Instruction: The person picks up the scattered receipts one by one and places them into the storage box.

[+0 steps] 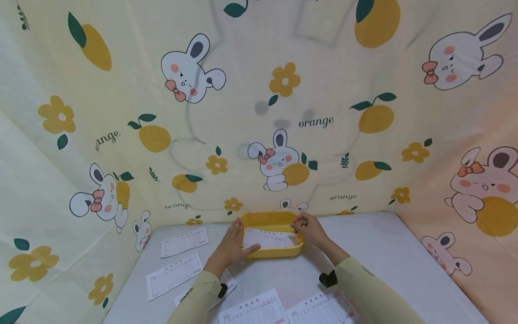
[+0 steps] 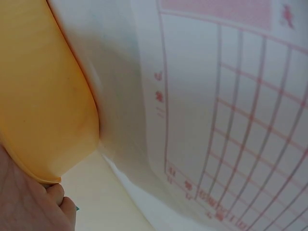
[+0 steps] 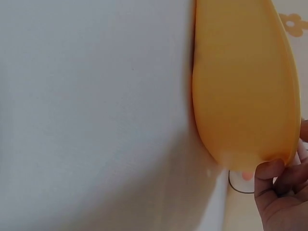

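A yellow plastic tray (image 1: pixel 275 253) stands at the back of the table, with a printed sheet of paper (image 1: pixel 269 239) lying in it. My left hand (image 1: pixel 230 246) lies along the tray's left side, its fingers stretched forward and the thumb reaching over the front rim. At the right side, my right hand (image 1: pixel 310 228) pinches the rim near the back corner. The right wrist view shows the thumb (image 3: pixel 270 169) against the tray's outer wall (image 3: pixel 245 86). The left wrist view has the tray wall (image 2: pixel 48 86) beside the left palm (image 2: pixel 29 202).
Printed sheets lie on the white table (image 1: pixel 364 252): one at the back left (image 1: pixel 184 242), another before it (image 1: pixel 174 275), and more near the front, such as a gridded sheet (image 1: pixel 255 309). A patterned cloth (image 1: pixel 243 112) hangs behind and at both sides.
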Demonstrator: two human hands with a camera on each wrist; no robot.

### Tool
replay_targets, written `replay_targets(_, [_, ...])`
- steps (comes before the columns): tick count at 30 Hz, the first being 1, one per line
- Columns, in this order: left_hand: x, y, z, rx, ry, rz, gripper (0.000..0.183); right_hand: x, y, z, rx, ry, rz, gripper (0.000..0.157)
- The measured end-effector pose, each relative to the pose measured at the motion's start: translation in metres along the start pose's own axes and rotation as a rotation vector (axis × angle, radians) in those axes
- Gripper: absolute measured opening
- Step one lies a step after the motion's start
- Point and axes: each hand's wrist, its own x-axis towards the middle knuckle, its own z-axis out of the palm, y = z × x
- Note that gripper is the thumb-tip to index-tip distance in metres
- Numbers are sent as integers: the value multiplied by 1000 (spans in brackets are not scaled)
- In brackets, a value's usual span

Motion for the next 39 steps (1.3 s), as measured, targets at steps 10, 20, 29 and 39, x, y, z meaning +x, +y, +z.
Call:
replay_targets(10, [0,3,-2,-3,-4,-10,116,-10,0,-8,-11,43,-47,15])
replay_targets(20, [1,1,-4,6,-14,-17,116,-29,2,-21,-25,94,-78,26])
replay_targets(29, [0,1,-2,8,-14,-13,116,-45,5,-35,10,115,-122,18])
replay_targets(39, [0,1,0,1,-4,-6,117,-58,12,-47,-28,104,-92,18])
